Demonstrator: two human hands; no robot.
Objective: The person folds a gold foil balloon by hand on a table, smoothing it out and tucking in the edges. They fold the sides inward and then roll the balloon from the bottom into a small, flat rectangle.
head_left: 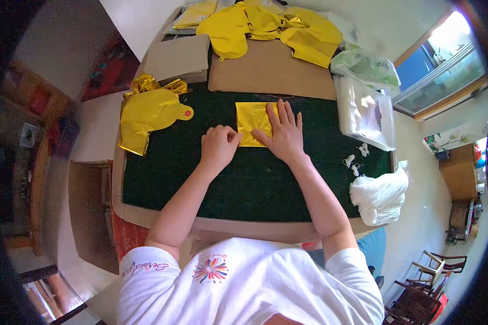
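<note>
A folded gold foil balloon [249, 114] lies as a small, creased square on the dark green table covering. My right hand [286, 135] rests flat across its right side, fingers stretched out and thumb over the middle. At the lower left edge of the square is my left hand [219, 146], its fingers curled and thumb and forefinger pinched at the foil. The hand itself hides part of that grip. To the left, a flat gold foil balloon [149, 116] with a round tab and a red dot lies unfolded.
More gold foil balloons [312, 40] lie at the back on brown cardboard [271, 70]. A cardboard stack [176, 57] stands back left. On the right are clear plastic bags [366, 111], a greenish bag [366, 67], small white string bundles [352, 162] and a white yarn heap [379, 197].
</note>
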